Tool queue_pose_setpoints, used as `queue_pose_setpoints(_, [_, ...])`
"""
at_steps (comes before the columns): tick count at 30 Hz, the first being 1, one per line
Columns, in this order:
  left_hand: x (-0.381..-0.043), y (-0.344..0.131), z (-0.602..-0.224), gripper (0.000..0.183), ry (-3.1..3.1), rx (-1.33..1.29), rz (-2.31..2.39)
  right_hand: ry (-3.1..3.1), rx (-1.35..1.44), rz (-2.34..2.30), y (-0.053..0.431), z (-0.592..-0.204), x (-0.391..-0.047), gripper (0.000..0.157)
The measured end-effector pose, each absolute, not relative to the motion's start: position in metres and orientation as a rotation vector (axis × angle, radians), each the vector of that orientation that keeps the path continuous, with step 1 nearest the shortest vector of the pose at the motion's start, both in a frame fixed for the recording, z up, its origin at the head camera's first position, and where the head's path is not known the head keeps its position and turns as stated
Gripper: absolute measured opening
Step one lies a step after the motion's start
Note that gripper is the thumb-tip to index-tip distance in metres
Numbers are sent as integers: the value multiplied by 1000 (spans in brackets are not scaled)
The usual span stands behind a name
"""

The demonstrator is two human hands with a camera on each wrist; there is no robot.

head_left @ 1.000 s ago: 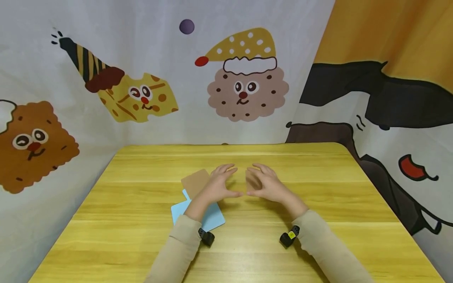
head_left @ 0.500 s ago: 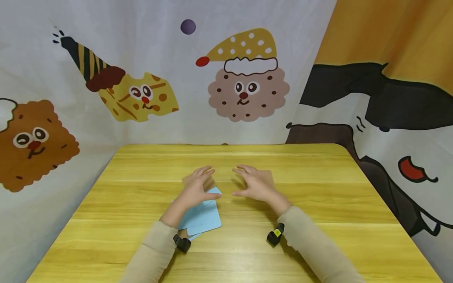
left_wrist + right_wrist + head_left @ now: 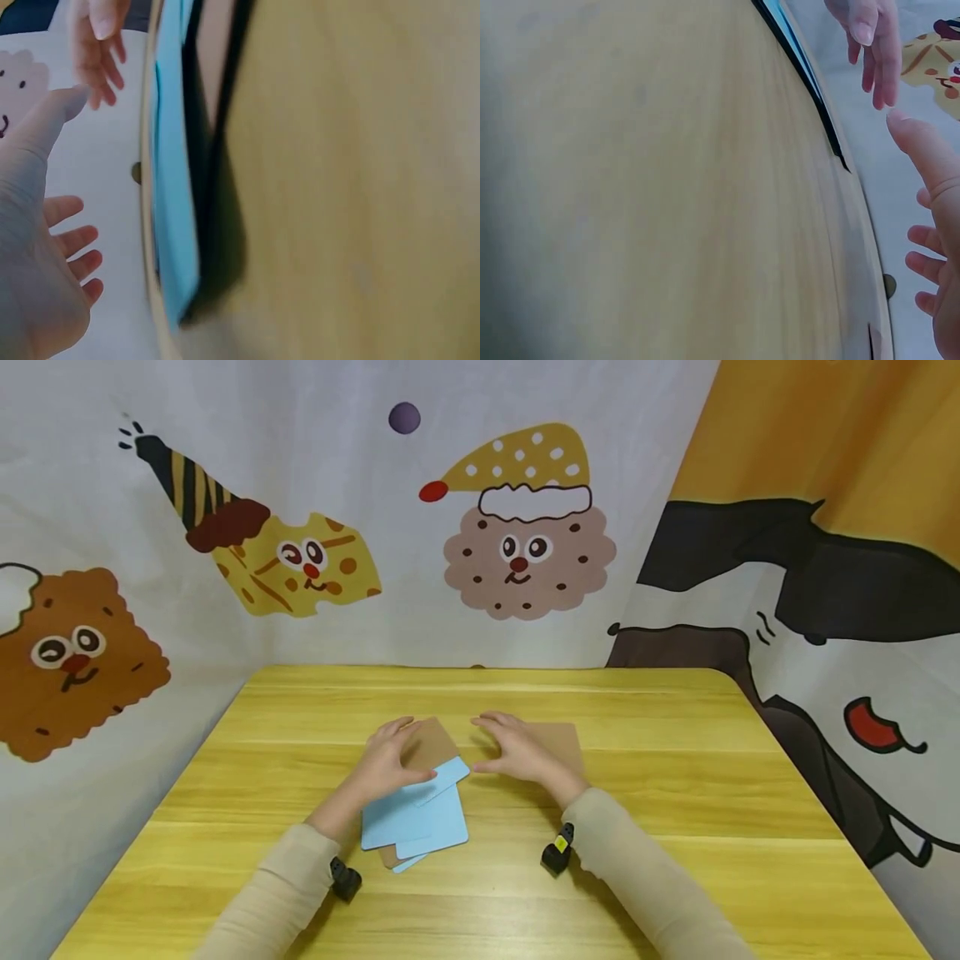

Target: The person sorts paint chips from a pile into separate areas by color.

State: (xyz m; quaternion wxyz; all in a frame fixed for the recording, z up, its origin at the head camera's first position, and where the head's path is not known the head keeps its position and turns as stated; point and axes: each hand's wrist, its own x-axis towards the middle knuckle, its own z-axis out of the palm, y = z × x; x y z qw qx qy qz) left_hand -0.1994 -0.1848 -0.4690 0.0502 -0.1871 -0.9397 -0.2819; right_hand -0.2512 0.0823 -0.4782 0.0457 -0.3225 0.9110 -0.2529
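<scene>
Light blue cards [image 3: 431,818] lie overlapped in a loose pile on the table, with a brown card [image 3: 429,743] behind them and a brown corner sticking out below. Over the left side of this pile hovers my left hand [image 3: 381,764], its fingers spread and holding nothing. My right hand [image 3: 517,753] is held just right of the pile, thumb and fingers apart, nothing between them. Partly behind that hand lies another brown card [image 3: 558,745]. In the left wrist view the blue cards [image 3: 172,187] appear edge-on, below the hand.
The wooden table [image 3: 675,760] ends at a back edge against a printed curtain [image 3: 420,635] with cartoon food figures. A small black camera sits on each wrist, the left camera [image 3: 346,881] and the right camera [image 3: 557,853].
Both hands have moved left, uncovering more of the blue cards and the brown card at the right. Both stay spread and hold nothing.
</scene>
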Motion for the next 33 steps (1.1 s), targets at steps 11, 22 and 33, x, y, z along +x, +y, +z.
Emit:
queue_pose_setpoints(11, [-202,-204,-482,91,-2900,-494,-831,2731,-1054,-699,55,-482,-256,88])
queue_pose_setpoints(22, [-207,-216,-493,95,-2964,-429,-798,2670,-1008,-720,39,-487,-262,85])
queue_pose_setpoints(33, [-209,-214,-498,98,-2981,-478,-640,2707,-1030,-559,25,-488,-269,87])
